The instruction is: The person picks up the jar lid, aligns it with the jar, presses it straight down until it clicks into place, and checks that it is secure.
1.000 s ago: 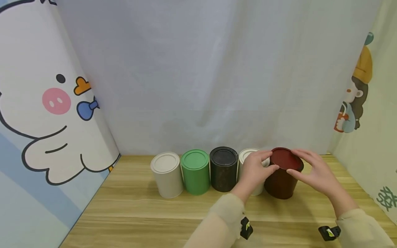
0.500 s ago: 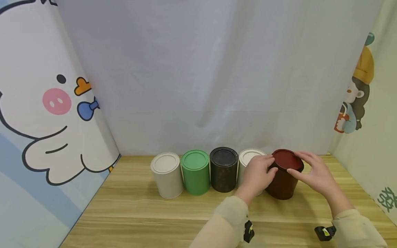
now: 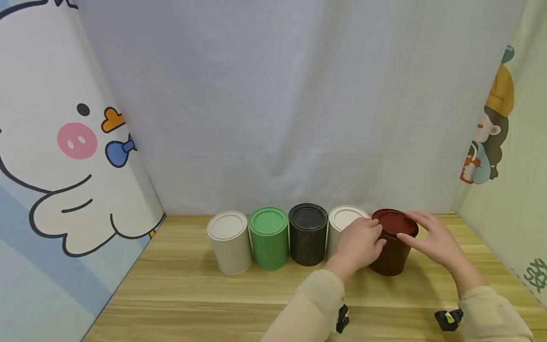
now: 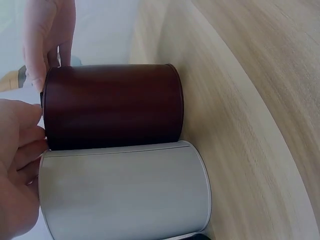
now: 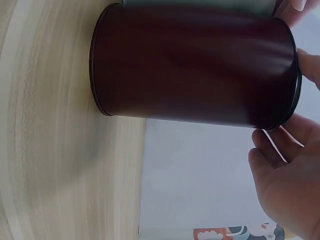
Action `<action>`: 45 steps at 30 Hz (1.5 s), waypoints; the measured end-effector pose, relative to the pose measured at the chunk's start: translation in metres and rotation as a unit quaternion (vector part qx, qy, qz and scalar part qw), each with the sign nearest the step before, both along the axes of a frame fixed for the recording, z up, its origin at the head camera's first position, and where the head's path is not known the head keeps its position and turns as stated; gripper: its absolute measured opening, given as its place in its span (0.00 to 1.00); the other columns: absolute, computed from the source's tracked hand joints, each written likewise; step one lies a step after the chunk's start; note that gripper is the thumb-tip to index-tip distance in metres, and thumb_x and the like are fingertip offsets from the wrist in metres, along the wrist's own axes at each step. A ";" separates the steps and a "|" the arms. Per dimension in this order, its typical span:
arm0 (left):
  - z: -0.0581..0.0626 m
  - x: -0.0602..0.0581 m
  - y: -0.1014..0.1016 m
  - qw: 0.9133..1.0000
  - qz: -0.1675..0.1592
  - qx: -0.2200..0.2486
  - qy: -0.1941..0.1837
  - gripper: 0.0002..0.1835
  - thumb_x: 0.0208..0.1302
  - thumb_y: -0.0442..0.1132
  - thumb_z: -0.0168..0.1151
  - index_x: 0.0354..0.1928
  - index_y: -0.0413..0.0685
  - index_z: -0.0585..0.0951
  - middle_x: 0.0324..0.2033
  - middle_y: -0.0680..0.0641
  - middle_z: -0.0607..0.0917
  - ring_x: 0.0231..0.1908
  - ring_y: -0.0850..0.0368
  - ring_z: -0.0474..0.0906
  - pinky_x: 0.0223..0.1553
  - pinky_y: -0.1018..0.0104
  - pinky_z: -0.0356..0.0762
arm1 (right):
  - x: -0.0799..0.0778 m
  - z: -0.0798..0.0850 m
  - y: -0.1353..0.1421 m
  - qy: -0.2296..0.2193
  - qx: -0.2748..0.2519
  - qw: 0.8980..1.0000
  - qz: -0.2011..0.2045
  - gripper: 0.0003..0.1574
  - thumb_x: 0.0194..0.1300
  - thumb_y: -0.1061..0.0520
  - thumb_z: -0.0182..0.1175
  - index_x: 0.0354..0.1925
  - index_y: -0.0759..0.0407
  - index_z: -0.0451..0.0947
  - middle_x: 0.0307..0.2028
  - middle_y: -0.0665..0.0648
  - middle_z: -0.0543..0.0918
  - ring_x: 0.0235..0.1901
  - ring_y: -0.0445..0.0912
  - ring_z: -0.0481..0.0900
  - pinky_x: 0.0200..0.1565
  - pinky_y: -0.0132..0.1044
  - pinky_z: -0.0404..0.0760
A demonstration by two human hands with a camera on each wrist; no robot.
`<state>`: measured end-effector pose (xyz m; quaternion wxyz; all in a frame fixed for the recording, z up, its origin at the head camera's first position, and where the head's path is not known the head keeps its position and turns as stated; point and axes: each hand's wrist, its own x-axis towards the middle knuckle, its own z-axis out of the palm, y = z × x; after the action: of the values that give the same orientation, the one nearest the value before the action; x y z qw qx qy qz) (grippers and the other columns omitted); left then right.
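A dark red canister [image 3: 390,256] stands upright at the right end of a row on the wooden table. Its round lid [image 3: 394,221] lies over the mouth, the edge tilted slightly off the body in the right wrist view. My right hand [image 3: 438,241] spans the lid from the right, thumb on the near edge and fingers toward the far edge. From the left, my left hand [image 3: 358,244] holds the lid's edge with curled fingers and thumb. In the left wrist view, the left hand [image 4: 19,165] partly sits behind the pale canister [image 4: 125,192].
Left of the red canister stand a white canister [image 3: 344,218], a black one [image 3: 308,240], a green one [image 3: 270,242] and another white one [image 3: 231,247], all lidded. A pale cloth [image 3: 278,104] hangs behind them. The table [image 3: 192,299] extends in front.
The lid's far edge sits lower in the head view. My left hand has shifted slightly right and down, its fingers more curled; the right hand has barely moved.
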<state>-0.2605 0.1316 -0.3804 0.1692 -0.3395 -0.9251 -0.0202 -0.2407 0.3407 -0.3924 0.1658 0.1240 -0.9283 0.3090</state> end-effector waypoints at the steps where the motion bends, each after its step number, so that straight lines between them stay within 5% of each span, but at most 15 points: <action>1: -0.001 0.000 0.000 1.000 0.000 -0.006 0.002 0.19 0.73 0.54 0.55 0.61 0.60 0.81 0.60 0.61 0.78 0.61 0.67 0.71 0.63 0.78 0.63 | 0.000 0.000 0.000 -0.004 -0.001 1.000 0.001 0.41 0.63 0.51 0.69 0.64 0.76 0.67 0.61 0.76 0.68 0.61 0.73 0.62 0.55 0.70 0.64; 7: -0.005 -0.002 0.000 1.000 -0.004 -0.014 0.019 0.20 0.73 0.53 0.55 0.62 0.60 0.80 0.61 0.61 0.78 0.62 0.66 0.70 0.65 0.77 0.59 | 0.000 -0.002 0.003 -0.012 -0.010 1.000 0.014 0.42 0.66 0.51 0.66 0.66 0.75 0.65 0.65 0.77 0.65 0.63 0.74 0.60 0.55 0.72 0.62; 12: -0.008 -0.001 -0.003 0.999 -0.017 -0.013 0.039 0.21 0.73 0.54 0.55 0.63 0.60 0.80 0.62 0.59 0.77 0.63 0.65 0.70 0.66 0.76 0.58 | 0.001 -0.002 0.008 0.022 -0.013 0.999 0.026 0.36 0.67 0.54 0.65 0.64 0.74 0.69 0.63 0.77 0.67 0.62 0.75 0.62 0.53 0.73 0.63; 21: -0.011 0.004 -0.001 0.996 -0.040 -0.039 0.069 0.21 0.73 0.55 0.53 0.64 0.61 0.79 0.62 0.60 0.77 0.63 0.65 0.69 0.67 0.76 0.56 | -0.008 0.001 0.009 0.079 0.053 0.994 0.052 0.30 0.60 0.57 0.71 0.56 0.73 0.77 0.53 0.74 0.79 0.53 0.70 0.73 0.50 0.66 0.71; 45: -0.016 0.010 0.001 0.994 -0.020 -0.048 0.091 0.23 0.71 0.58 0.56 0.63 0.63 0.78 0.62 0.62 0.77 0.64 0.67 0.67 0.67 0.77 0.55 | -0.009 0.015 0.005 -0.003 0.079 0.996 0.039 0.36 0.62 0.55 0.70 0.60 0.76 0.73 0.57 0.78 0.74 0.58 0.72 0.68 0.55 0.68 0.68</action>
<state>-0.2506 0.1321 -0.3965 0.2357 -0.3659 -0.8988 0.0522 -0.2493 0.3459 -0.3777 0.1406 0.1717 -0.9447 0.2412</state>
